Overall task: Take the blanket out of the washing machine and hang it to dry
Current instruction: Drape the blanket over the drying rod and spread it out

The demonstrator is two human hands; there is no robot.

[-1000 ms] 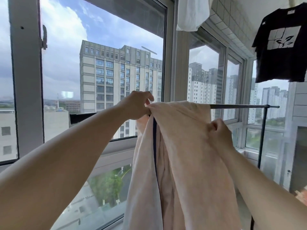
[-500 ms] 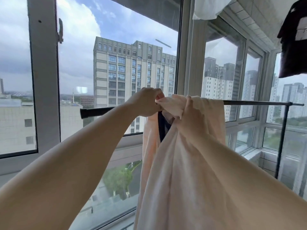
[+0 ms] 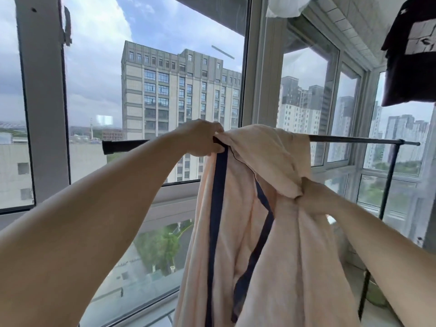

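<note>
A pale peach blanket (image 3: pixel 271 166) with a dark blue border hangs bunched over the black drying rail (image 3: pixel 354 139), which runs across in front of the windows. My left hand (image 3: pixel 200 139) grips the blanket's top edge right at the rail. Lower down and to the right, my right hand (image 3: pixel 313 197) grips a gathered fold of the blanket. Most of the cloth hangs down toward me in loose folds, and its lower end runs out of view.
Tall windows (image 3: pixel 165 102) stand just behind the rail. The rail's black upright post (image 3: pixel 387 185) is at the right. A black T-shirt (image 3: pixel 412 50) hangs at the upper right and a white cloth (image 3: pixel 285 5) at the top.
My right hand has dropped from the top of the blanket near the rail to a fold lower on the right. The left hand has stayed at the rail.
</note>
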